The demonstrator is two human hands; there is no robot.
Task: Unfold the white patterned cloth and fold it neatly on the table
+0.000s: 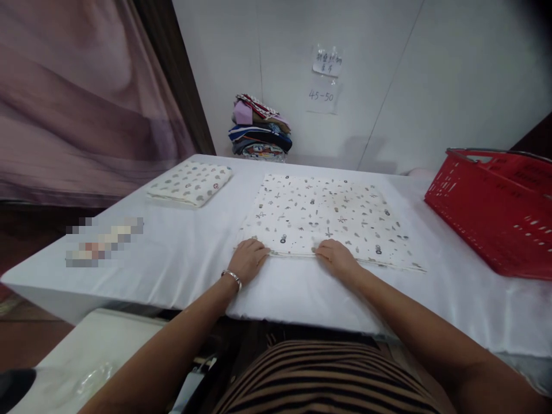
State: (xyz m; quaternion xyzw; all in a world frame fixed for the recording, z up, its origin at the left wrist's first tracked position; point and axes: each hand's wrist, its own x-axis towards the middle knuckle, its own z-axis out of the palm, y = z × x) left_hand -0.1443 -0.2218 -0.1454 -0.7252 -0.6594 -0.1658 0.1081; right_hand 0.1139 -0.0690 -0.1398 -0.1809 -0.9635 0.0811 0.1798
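A white cloth with small grey and brown printed figures lies flat and folded on the table, its layered edge towards me. My left hand, with a bracelet at the wrist, grips that near edge by its left corner. Farther right, about the middle of the same edge, my right hand has its fingers closed on the cloth. The fingertips partly hide the fabric they hold. To the far left rests a second folded cloth with a mushroom-like print, apart from both hands.
A red plastic basket stands at the table's right end. Behind the white-covered table is a stack of folded fabrics against the wall. A blurred-out item lies at the left. Pink drapery hangs beyond it.
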